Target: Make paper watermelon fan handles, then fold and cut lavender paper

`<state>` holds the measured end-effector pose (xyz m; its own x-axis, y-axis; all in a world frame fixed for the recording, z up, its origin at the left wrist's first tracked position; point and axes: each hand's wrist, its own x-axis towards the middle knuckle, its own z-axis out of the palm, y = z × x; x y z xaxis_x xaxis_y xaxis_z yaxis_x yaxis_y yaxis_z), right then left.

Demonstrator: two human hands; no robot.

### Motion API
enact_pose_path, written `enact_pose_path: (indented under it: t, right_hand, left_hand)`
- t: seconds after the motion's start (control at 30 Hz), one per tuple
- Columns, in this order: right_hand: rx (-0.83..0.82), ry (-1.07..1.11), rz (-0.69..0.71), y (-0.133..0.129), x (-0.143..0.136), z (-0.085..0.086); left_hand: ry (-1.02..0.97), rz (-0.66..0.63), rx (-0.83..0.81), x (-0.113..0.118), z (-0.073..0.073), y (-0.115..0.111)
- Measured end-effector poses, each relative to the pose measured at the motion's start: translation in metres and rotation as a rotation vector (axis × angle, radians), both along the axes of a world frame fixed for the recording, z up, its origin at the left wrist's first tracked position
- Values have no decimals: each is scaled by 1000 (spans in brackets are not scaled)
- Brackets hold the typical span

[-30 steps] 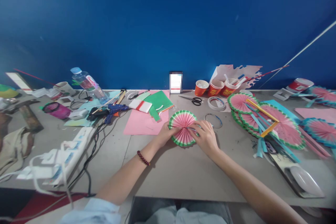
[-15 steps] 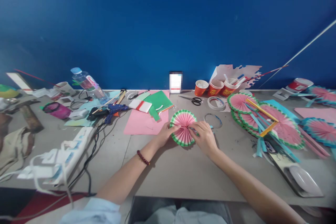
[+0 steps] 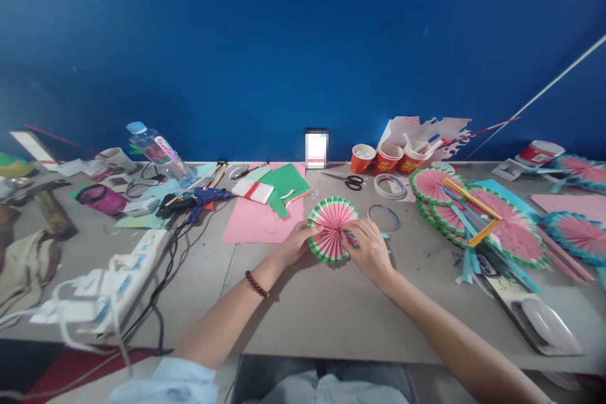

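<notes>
A round pleated paper fan (image 3: 332, 247), pink with a green and white rim, is held up over the grey table in front of me. My left hand (image 3: 298, 242) grips its left side, the thumb lying across the pleats toward the centre. On the right side, my right hand (image 3: 367, 243) is closed on the fan, its fingertips close to the centre. Something small and light blue shows by the right fingers, partly hidden. Behind the fan lie pink paper (image 3: 255, 222) and green paper (image 3: 288, 182).
Black scissors (image 3: 350, 182), tape rolls (image 3: 390, 186) and red cups (image 3: 363, 159) stand or lie behind. More paper fans (image 3: 516, 227) and a mouse (image 3: 544, 322) are right. A power strip (image 3: 127, 278), blue glue gun (image 3: 208, 197), bottle (image 3: 161, 150) and hammer (image 3: 54, 209) are left.
The fan has shifted and turned very slightly between my hands. Both hands keep nearly the same place and hold.
</notes>
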<state>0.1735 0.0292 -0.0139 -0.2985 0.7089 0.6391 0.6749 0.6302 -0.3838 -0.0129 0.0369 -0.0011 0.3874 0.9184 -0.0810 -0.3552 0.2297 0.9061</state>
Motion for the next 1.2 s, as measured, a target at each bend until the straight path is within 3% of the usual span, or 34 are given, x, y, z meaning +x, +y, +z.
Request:
enact_pose_path:
  t: [0.27,0.47,0.93,1.2]
  right_hand:
    - [-33,47,38,-1,-1,2]
    - [-29,-5,8,0,-1,3]
    - [-34,-68,-57,8,10,-2]
    - [-26,-33,-44,7,8,-1]
  left_hand:
    - [78,62,23,0,-6,3]
    - [243,75,77,2,-4,-2]
    - [-4,213,-18,-6,-12,12]
    - [2,222,-8,-8,-12,13]
